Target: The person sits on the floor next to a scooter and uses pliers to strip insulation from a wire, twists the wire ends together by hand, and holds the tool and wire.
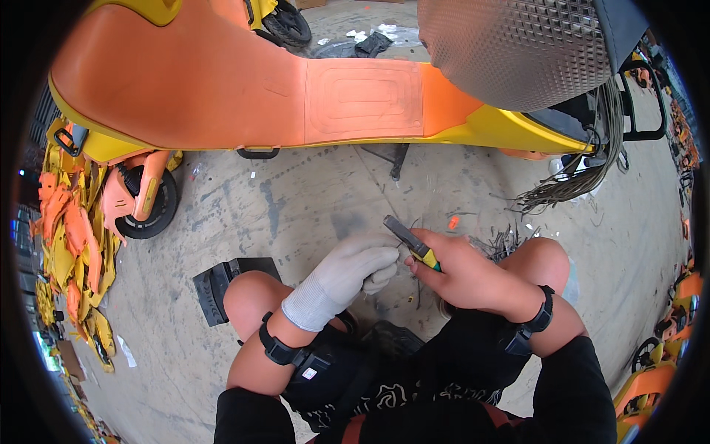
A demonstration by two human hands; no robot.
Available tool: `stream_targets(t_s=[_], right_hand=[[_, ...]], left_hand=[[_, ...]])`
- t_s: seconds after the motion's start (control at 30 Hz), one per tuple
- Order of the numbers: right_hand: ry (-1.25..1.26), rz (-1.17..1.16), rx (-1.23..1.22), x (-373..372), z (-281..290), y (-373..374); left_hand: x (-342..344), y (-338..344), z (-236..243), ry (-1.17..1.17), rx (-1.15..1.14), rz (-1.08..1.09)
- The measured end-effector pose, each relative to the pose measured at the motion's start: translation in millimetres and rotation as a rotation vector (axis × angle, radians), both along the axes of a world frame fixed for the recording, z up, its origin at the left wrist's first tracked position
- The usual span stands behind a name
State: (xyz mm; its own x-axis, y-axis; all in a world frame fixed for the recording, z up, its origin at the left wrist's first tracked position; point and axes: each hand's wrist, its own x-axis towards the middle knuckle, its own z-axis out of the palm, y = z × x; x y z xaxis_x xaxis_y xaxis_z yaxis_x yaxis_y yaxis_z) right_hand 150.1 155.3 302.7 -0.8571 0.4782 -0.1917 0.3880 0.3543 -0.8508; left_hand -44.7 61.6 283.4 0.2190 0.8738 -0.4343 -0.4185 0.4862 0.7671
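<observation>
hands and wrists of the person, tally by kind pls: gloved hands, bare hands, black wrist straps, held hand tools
Gloved left hand: 1
Bare right hand: 1
Black wrist straps: 2
Held hand tool: 1
Total: 5

On the grey floor (229,196) we see a black box (216,290), dark clippings (504,244), an orange scrap (453,221) and piled orange-and-yellow panels (80,240).
</observation>
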Motion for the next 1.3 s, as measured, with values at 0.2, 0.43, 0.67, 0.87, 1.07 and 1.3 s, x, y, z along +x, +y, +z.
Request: stream_targets(t_s=[0.2,0.43,0.67,0.87,1.07,1.3], right_hand=[[-0.005,0.014,-0.028,-2.0,2.7,-1.7],[-0.069,0.012,-0.039,-8.7,4.9,-6.1],[-0.041,0.056,-0.105,-14.5,2.2,-7.0],[-0.005,0.063,0.059,-14.3,-1.5,-12.0],[-0.016,0.071,-0.021,-19.1,1.3,-11.7],[0.050,0.081,0.183,-14.2,-15.0,-12.5]], left_hand=[[2.2,-1.1,-5.7,0.014,0.045,0.026],[0.8,-7.5,-0.6,0.079,0.081,0.062],[-5.7,-10.9,-3.0,-0.009,0.030,0.078],[-6.8,-16.5,1.3,0.003,0.037,0.122],[-10.8,-17.7,-3.4,0.004,0.009,0.108],[-3.2,-21.8,1.4,0.013,0.056,0.144]])
